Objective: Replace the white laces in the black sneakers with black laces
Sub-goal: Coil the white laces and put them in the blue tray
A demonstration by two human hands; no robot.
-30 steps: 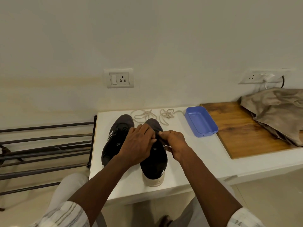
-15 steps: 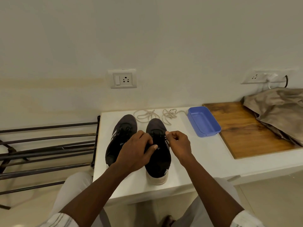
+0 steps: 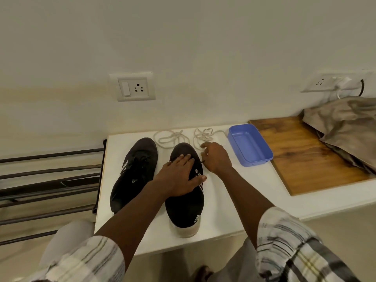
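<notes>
1. The left hand (image 3: 179, 177) lies flat, palm down, on the lacing of the right shoe (image 3: 186, 208). Its fingers (image 3: 183, 160) are straight and close together and point toward the toe. The thumb (image 3: 198, 179) is stretched wide to the shoe's right side. The hand grips nothing and only presses on the shoe.
2. The right hand (image 3: 216, 157) is just beside the right shoe, on its right, near the toe. Its fingers are curled in. The fingertips and thumb pinch a thin black lace (image 3: 202, 161), seen only as a short dark strand between hand and shoe. Where the strand enters the shoe cannot be told.
3. The right shoe stands on the table (image 3: 234, 200), with its heel at the near edge and its toe toward the far edge.
4. The left shoe (image 3: 133, 176) stands beside it, toward the table's left edge and slightly angled. Neither hand touches it, and its lacing looks dark.
5. The white laces (image 3: 173, 137) lie in two loose bundles along the table's far edge. One is just past the toes of the shoes. The other is just beyond the right hand, with a strand running toward the tray (image 3: 256, 162).
6. The blue tray sits near the table's far right corner, apart from the right hand.
7. A board (image 3: 305, 153) lies to the right of the tray, with a cloth (image 3: 345, 127) on its far right part.
8. A rack (image 3: 50, 180) stands off the table's left edge.
</notes>
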